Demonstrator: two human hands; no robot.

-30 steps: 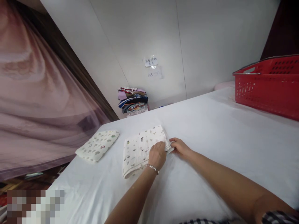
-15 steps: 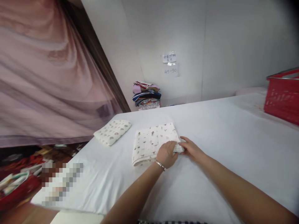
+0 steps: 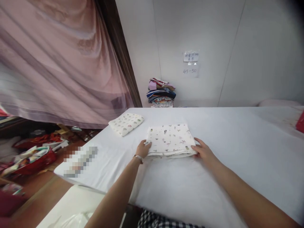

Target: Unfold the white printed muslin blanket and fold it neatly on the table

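Observation:
A folded white cloth [image 3: 169, 139] with small scattered prints lies on the white-covered table [image 3: 228, 136], between my two hands. My left hand [image 3: 143, 148], a bracelet at its wrist, grips the cloth's left edge with the thumb on top and the fingers partly hidden. At the right edge, my right hand [image 3: 201, 149] pinches the near corner, some fingertips tucked underneath. Farther back on the left rests a second folded cloth [image 3: 127, 123], cream with green leaf-like prints, which neither hand touches.
Behind the table's far edge stands a stack of folded fabrics [image 3: 161, 91] by the wall with paper signs [image 3: 190, 65]. A pink curtain [image 3: 71, 57] hangs at left. On the floor is a red basket of cloths [image 3: 35, 163]. Part of a red crate [image 3: 300, 123] shows at right.
My left hand has moved from the cloth's near right part to its left edge. The cloth now lies squarer to me, my right hand still at its right side. The view has turned left.

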